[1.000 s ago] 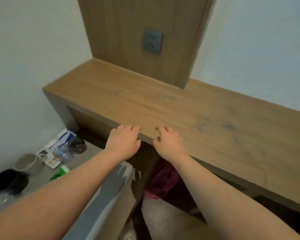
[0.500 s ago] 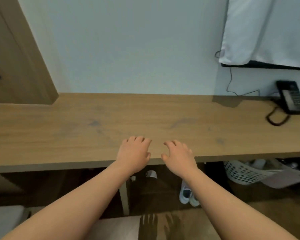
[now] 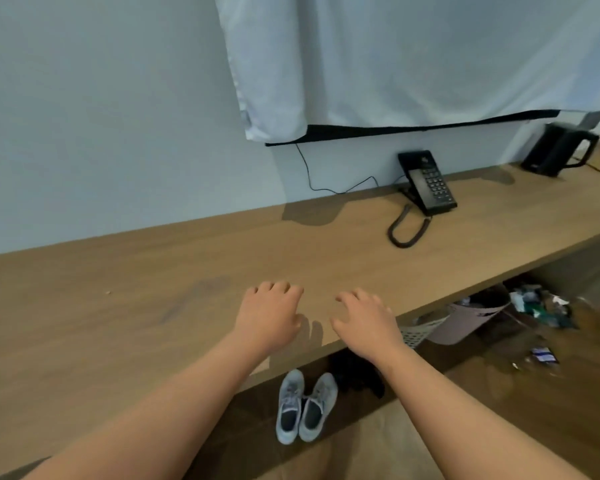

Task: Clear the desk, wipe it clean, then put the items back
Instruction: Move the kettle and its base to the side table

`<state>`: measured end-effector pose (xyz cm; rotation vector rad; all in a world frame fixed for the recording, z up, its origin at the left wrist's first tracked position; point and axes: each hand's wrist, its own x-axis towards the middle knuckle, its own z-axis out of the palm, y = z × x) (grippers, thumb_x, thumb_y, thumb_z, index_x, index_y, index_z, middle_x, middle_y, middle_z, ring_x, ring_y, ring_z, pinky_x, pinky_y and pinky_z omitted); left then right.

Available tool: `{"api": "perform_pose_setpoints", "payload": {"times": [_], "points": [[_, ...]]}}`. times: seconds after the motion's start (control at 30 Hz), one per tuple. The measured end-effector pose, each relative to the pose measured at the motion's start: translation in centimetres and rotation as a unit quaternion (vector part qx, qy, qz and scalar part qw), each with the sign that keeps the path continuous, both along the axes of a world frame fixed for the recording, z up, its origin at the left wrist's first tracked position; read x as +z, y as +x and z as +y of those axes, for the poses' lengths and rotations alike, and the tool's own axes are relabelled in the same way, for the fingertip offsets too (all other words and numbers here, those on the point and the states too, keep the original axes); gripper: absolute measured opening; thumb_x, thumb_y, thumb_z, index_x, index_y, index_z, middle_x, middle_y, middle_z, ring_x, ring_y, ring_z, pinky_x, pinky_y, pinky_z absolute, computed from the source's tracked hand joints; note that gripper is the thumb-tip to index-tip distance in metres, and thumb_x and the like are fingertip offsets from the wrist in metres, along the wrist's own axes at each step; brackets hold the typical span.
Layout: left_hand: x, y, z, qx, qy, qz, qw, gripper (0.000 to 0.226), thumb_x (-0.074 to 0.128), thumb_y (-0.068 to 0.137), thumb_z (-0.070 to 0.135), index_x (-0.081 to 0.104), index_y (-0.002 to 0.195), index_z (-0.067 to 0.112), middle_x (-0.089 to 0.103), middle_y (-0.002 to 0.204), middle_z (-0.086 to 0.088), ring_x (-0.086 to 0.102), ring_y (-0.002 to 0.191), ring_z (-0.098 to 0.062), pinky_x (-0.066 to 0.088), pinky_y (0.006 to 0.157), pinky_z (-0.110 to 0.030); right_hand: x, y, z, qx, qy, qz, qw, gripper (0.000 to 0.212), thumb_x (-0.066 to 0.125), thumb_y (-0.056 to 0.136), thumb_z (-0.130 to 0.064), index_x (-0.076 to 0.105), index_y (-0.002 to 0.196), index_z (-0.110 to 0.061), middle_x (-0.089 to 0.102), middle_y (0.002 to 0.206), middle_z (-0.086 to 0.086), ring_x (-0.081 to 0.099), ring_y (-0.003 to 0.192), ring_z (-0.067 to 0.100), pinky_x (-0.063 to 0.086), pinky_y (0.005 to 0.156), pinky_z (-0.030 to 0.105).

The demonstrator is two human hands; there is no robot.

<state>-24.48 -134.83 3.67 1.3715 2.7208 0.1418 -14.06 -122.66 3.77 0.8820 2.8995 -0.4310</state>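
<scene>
Two empty hands are over the desk's (image 3: 118, 323) front edge, fingers loosely bent: left hand (image 3: 267, 317), right hand (image 3: 364, 320). The telephone (image 3: 426, 183) stands well apart, ahead and rightward, nearer the right hand.

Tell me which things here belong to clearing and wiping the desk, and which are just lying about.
Job: desk, telephone, black kettle.
Lying about: shoes, white basket, hanging white cloth.

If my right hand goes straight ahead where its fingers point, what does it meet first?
Probably nothing: from the right hand the line crosses bare desk to the wall, left of the phone.
</scene>
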Motion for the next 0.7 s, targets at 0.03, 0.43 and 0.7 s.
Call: {"api": "perform_pose_setpoints", "payload": {"times": [0.03, 0.43, 0.7], "points": [[0.1, -0.3, 2.5, -0.009, 0.002, -0.007, 1.000, 0.045, 0.042, 0.094, 0.036, 0.038, 0.137, 0.024, 0.046, 0.137, -0.001, 0.041, 0.125, -0.026, 0.034, 0.100, -0.038, 0.1, 0.0, 2.2, -0.009, -0.001, 0.000, 1.000, 0.045, 0.043, 0.096, -0.037, 0.039, 0.139, -0.026, 0.039, 0.143, -0.001, 0.035, 0.130, 0.022, 0.030, 0.105, 0.038], [0.4, 0.9, 29.2, -0.082, 0.010, -0.003, 0.997, 0.044, 0.039, 0.095, 0.036, 0.039, 0.137, 0.023, 0.048, 0.135, -0.001, 0.042, 0.125, -0.026, 0.034, 0.099, -0.038, -1.1, 3.1, 26.9, -0.076, -0.008, 0.010, 0.997, 0.046, 0.039, 0.097, -0.038, 0.036, 0.141, -0.028, 0.039, 0.142, -0.001, 0.034, 0.130, 0.021, 0.029, 0.103, 0.035], [-0.3, 5.9, 46.7, -0.025, 0.017, -0.018, 0.999, 0.044, 0.039, 0.095, 0.036, 0.037, 0.138, 0.024, 0.044, 0.138, 0.001, 0.040, 0.126, -0.023, 0.033, 0.101, -0.039, -1.2, 7.8, 45.6, -0.023, 0.002, 0.000, 1.000, 0.045, 0.042, 0.096, -0.035, 0.037, 0.140, -0.026, 0.039, 0.142, 0.000, 0.034, 0.131, 0.022, 0.028, 0.106, 0.036]]}}
